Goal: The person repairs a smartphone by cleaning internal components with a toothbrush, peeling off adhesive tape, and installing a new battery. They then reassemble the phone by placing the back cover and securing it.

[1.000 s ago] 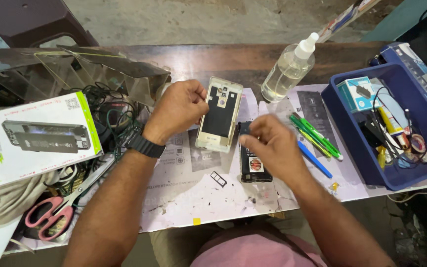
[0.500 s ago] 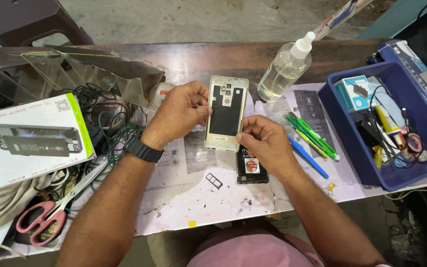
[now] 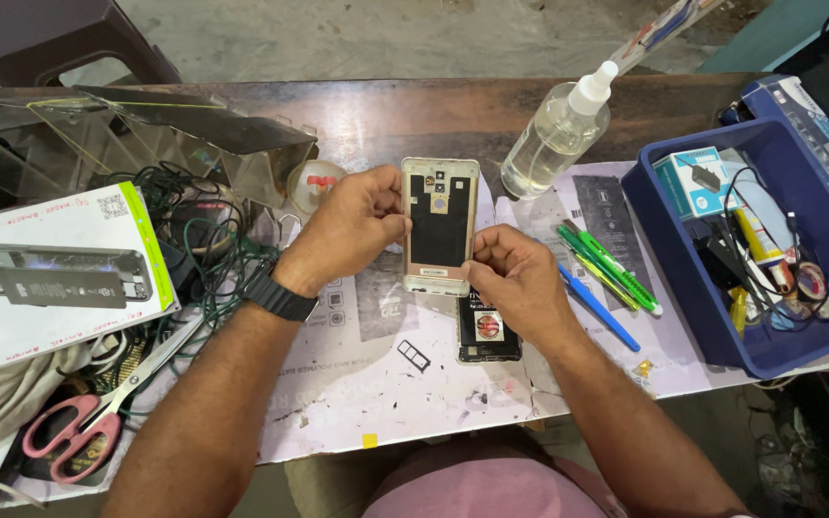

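Phone back cover held up in both hands

The left hand (image 3: 352,225) is closed on the phone back cover (image 3: 439,225), now raised off the bench (image 3: 376,120); the right hand (image 3: 515,278) pinches its lower edge, so the opened phone body (image 3: 487,329) is left uncovered below.

So a second ago the phone back housing (image 3: 439,225) was tilted, gripped mostly by the left hand (image 3: 352,228), while the right hand (image 3: 518,278) was down on the dark phone body (image 3: 487,329) lying on the paper. Now that right hand has come up off it and pinches the housing's near right corner, so both hands hold the housing, squared up and upright facing the camera (inner side showing). The phone body lies uncovered just near of the housing now. The left wrist also shifted a bit toward the middle.
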